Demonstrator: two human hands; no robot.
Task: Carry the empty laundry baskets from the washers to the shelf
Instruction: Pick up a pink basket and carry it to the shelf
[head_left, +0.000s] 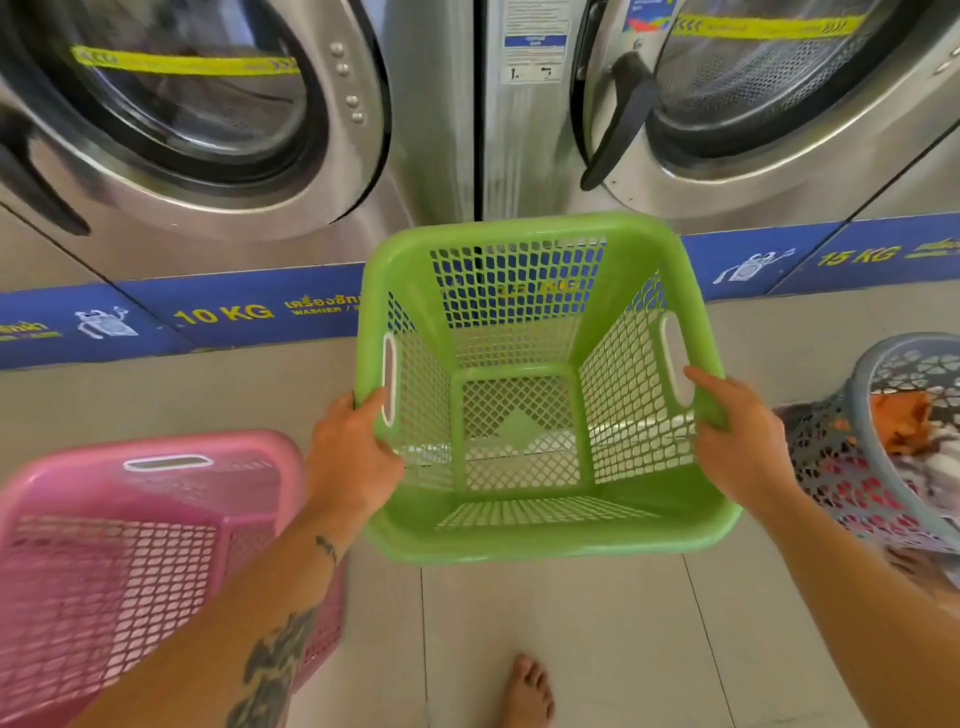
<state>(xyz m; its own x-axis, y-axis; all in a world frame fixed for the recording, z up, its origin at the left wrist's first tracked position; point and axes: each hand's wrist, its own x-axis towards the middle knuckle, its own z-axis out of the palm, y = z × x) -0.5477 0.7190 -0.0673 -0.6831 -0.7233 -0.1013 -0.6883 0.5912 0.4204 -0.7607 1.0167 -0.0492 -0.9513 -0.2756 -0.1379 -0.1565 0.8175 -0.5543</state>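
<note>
An empty green mesh laundry basket (540, 540) is held in front of me, just before the washers. My left hand (350, 457) grips its left rim beside the white handle slot. My right hand (737, 441) grips the right rim below the other slot. An empty pink basket (156, 493) stands on the floor at the lower left, under my left forearm. No shelf is in view.
Two steel front-load washers (436, 130) with shut round doors fill the back, on a blue plinth (234, 312) marked 10 KG and 15 KG. A grey basket (862, 426) holding clothes leans at the right. My bare foot (527, 693) rests on the pale tiled floor.
</note>
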